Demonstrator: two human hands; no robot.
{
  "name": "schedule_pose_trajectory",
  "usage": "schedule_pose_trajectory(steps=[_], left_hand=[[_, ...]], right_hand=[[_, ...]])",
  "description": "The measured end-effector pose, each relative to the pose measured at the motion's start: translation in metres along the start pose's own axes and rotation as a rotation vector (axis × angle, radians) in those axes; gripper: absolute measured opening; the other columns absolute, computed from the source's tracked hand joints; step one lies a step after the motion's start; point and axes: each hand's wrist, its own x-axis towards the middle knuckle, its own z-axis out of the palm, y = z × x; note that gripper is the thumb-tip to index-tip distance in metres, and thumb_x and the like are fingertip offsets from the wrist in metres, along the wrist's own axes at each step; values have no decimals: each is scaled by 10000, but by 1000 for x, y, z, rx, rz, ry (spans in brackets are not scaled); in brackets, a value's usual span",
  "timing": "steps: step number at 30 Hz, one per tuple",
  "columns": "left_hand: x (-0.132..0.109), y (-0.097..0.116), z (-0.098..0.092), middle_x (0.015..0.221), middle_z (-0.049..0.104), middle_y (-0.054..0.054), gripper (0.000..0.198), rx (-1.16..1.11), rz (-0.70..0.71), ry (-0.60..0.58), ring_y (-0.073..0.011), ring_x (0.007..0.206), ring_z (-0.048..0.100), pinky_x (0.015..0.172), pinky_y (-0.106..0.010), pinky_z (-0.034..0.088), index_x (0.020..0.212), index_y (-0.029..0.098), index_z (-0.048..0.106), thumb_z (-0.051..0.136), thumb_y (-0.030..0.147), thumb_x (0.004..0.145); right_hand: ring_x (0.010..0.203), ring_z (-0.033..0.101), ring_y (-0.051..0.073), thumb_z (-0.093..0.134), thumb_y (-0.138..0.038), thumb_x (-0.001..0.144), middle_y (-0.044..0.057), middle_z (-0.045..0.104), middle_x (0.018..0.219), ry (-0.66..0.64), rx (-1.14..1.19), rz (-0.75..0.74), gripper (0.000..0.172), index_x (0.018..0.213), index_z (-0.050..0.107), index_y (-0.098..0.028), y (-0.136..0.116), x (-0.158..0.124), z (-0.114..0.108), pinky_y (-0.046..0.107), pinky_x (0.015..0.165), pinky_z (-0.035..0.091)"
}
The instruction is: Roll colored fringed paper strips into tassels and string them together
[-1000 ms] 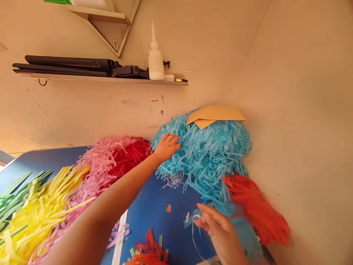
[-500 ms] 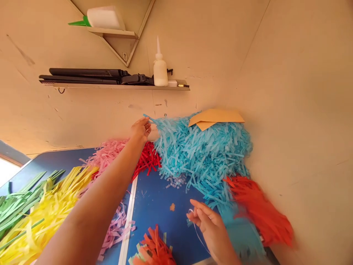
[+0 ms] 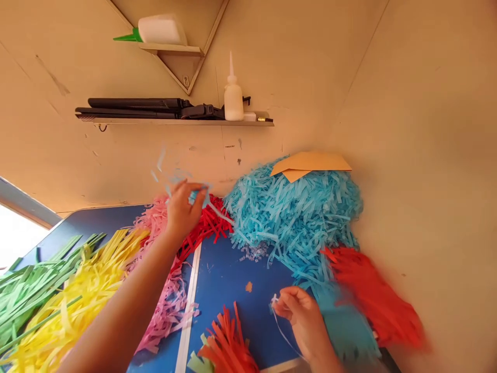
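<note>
Blurred light blue paper strips (image 3: 199,197) are pinched in my left hand (image 3: 184,207), raised over the pink strips (image 3: 155,215) and dark red strips (image 3: 212,223). One pale strip trails from it toward the large heap of blue strips (image 3: 291,212). My right hand (image 3: 303,318) is closed on a thin white string (image 3: 282,334), which hangs in a curve below the fingertips. Near my right wrist lies a flat blue fringed sheet (image 3: 349,331). A red-orange tassel (image 3: 231,342) with pale green pieces is at the bottom edge.
Yellow strips (image 3: 85,290) and green strips (image 3: 34,290) cover the left of the blue table (image 3: 225,274). An orange paper (image 3: 310,165) tops the blue heap, with a red fringe (image 3: 376,295) at right. A wall shelf (image 3: 171,122) holds a glue bottle (image 3: 233,101) and black irons (image 3: 135,108).
My left hand has moved left and down from the blue heap, with blue strips in it. My right fingers have drawn closer together on the string. The view has shifted slightly left.
</note>
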Motion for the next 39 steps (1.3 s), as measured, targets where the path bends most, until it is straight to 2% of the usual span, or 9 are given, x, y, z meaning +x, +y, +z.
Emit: schedule_pose_trajectory(steps=[5, 10, 15, 18, 22, 25, 27, 30, 39], left_hand=[[-113, 30, -7, 734, 728, -18, 123, -255, -241, -673, -176, 670, 668, 640, -267, 505, 774, 219, 710, 639, 309, 819], [-185, 60, -4, 744, 746, -28, 112, -337, -425, -873, -176, 690, 677, 667, -253, 494, 762, 212, 729, 653, 269, 821], [-199, 32, -37, 932, 775, -45, 157, -318, -444, -875, -206, 858, 717, 791, -279, 543, 951, 250, 751, 675, 333, 842], [-204, 18, -63, 1055, 752, -68, 236, -71, -350, -649, -246, 997, 696, 916, -376, 532, 1080, 281, 726, 639, 291, 860], [-212, 41, -64, 1098, 735, -73, 255, -25, -213, -489, -258, 1065, 663, 1005, -443, 474, 1096, 290, 710, 622, 251, 860], [-218, 64, -48, 807, 742, -42, 106, -281, -457, -553, -209, 795, 698, 768, -321, 552, 841, 237, 715, 634, 303, 852], [-220, 69, -41, 681, 697, -20, 175, -466, -755, -535, -169, 639, 658, 614, -257, 524, 749, 211, 675, 658, 360, 838], [-222, 68, -36, 684, 686, -7, 240, -717, -1052, -481, -147, 627, 632, 602, -230, 507, 772, 191, 686, 767, 414, 735], [-224, 69, -31, 677, 698, -16, 237, -723, -1081, -497, -146, 631, 610, 615, -229, 489, 738, 173, 727, 783, 399, 697]], right_hand=[[542, 559, 129, 782, -503, 750, -37, 573, 576, -60, -162, -134, 386, 942, 712, -175, 1, -1, 20, 238, 548, 458], [521, 542, 113, 725, -353, 789, -44, 551, 588, -260, -377, -221, 166, 809, 728, -188, -5, -3, 52, 230, 546, 424], [538, 536, 114, 652, -346, 855, -37, 540, 595, -214, -504, -331, 235, 677, 663, -193, -13, -4, 49, 229, 567, 423], [588, 543, 124, 632, -310, 876, -19, 569, 645, -201, -689, -440, 211, 701, 678, -201, -18, -8, 47, 231, 583, 416], [632, 557, 128, 619, -218, 860, -7, 603, 666, -302, -797, -520, 190, 684, 689, -207, -14, -18, 61, 231, 617, 421], [626, 565, 127, 680, -265, 827, -22, 597, 667, -347, -550, -386, 59, 818, 718, -222, -6, -23, 69, 232, 625, 455], [603, 568, 124, 735, -303, 784, -36, 589, 667, -376, -365, -238, 192, 961, 716, -232, -2, -24, 69, 233, 610, 476], [596, 582, 119, 736, -297, 776, -26, 600, 686, -398, -316, -148, 126, 867, 724, -211, 0, -24, 64, 228, 597, 483], [609, 587, 124, 607, -247, 840, -14, 604, 680, -360, -560, -305, 151, 753, 719, -195, -1, -27, 63, 217, 577, 465]])
